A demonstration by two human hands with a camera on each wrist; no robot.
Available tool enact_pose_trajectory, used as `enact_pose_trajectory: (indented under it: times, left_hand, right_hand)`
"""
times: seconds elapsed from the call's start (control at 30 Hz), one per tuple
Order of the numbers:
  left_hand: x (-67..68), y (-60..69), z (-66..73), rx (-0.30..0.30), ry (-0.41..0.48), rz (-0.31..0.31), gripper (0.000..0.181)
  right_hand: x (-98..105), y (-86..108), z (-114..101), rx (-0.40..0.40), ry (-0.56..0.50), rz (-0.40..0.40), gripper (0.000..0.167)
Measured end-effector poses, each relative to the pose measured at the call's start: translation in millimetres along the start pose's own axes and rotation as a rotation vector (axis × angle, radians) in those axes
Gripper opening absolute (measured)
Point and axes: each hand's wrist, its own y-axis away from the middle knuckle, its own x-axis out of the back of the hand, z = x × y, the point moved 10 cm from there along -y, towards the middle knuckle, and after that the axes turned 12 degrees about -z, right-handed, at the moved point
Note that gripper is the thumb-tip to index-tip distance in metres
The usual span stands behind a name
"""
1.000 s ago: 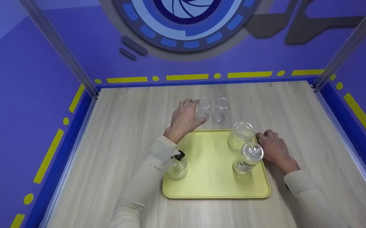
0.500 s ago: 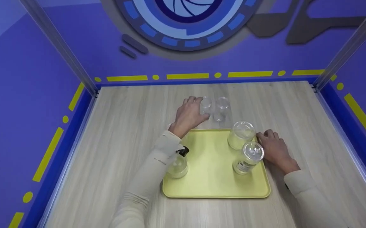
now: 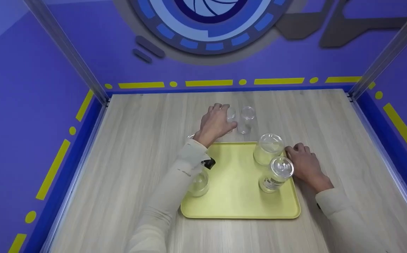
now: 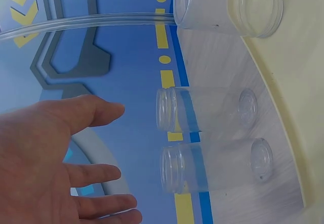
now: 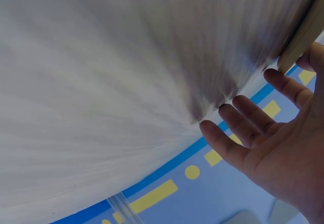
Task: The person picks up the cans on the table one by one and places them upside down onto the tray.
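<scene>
My left hand [image 3: 214, 123] hovers beside the nearer of two slim clear jars [image 3: 231, 114]; the other slim jar [image 3: 248, 119] stands to its right. In the left wrist view the fingers [image 4: 104, 175] are extended and the thumb is spread, with a gap before both upright jars. My right hand [image 3: 304, 163] rests at the right rim of the yellow tray [image 3: 231, 211]. Its fingertips touch the table in the right wrist view, thumb and index finger by the tray edge [image 5: 296, 47].
On the tray's right side stand a wide clear jar [image 3: 268, 151] and a clear jar with a printed label [image 3: 273, 179]. Another clear jar [image 3: 199, 184] is at its left, partly behind my sleeve. Blue panels [image 3: 203, 72] border the wooden table [image 3: 136, 140].
My left hand has moved a little forward and to the right, covering more of the nearer slim jar. The right hand, tray and jars have kept their places.
</scene>
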Motion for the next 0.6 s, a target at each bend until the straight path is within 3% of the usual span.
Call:
enact_pose_trajectory:
  times: [0.6]
  left_hand:
    - [-10.7,-19.1,-1.1,0.044,-0.016,-0.013,0.066]
  right_hand:
    - [0,-0.2,1,-0.004,-0.008,0.008,0.042]
